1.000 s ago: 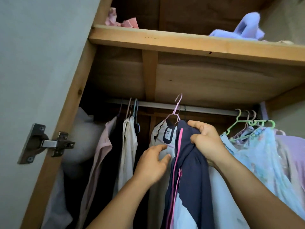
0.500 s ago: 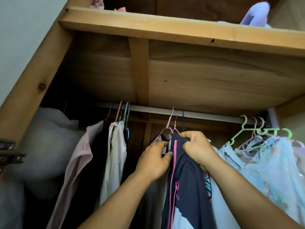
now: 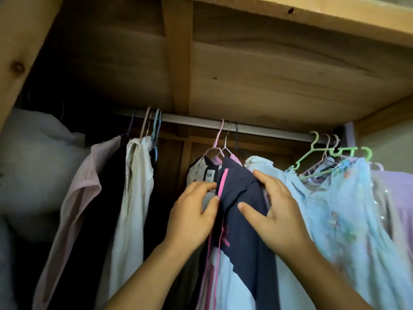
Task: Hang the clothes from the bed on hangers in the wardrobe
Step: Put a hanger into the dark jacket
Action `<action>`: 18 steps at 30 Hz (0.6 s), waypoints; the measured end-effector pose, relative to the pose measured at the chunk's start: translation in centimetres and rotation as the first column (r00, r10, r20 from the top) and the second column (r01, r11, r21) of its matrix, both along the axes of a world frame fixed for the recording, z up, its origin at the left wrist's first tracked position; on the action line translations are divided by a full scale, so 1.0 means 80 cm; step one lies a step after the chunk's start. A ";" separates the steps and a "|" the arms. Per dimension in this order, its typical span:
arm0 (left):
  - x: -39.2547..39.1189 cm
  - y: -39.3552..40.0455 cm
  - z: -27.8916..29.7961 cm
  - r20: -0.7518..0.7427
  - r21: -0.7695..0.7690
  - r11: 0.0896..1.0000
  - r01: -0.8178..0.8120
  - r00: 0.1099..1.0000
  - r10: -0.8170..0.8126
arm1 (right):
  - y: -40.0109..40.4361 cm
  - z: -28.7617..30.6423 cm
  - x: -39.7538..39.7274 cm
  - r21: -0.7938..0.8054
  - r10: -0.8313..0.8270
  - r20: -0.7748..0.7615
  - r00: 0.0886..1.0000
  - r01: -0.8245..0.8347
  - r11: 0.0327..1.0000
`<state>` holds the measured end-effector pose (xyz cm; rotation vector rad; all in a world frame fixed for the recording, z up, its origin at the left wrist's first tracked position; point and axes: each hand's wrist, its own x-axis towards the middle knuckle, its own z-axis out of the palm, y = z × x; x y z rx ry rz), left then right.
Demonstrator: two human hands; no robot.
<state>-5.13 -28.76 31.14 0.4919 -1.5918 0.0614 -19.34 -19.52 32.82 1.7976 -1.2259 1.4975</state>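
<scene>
Both hands reach up to the navy garment (image 3: 241,220) hanging from the rail (image 3: 257,129). Left hand (image 3: 190,218) pinches its pink-striped edge; right hand (image 3: 274,215) presses flat, fingers straight. Blue dress (image 3: 348,220) crowds right.

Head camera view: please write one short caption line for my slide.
Both hands, left hand and right hand, adjust a navy garment hanging from the wardrobe rail among other clothes.
</scene>
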 end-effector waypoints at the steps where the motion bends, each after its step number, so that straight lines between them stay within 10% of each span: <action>1: 0.000 0.007 -0.014 0.000 -0.032 0.999 -0.001 1.000 0.001 | 0.010 -0.017 -0.003 -0.004 -0.010 -0.017 1.000 0.010 1.000; 9: 0.002 0.089 -0.176 0.075 -0.015 0.979 0.204 0.976 -0.203 | 0.131 -0.193 -0.027 -0.050 -0.159 0.067 0.985 0.162 0.985; 18: -0.028 0.253 -0.316 0.106 0.023 0.911 0.413 0.905 -0.413 | 0.331 -0.383 -0.019 0.273 -0.521 0.224 0.824 0.460 0.845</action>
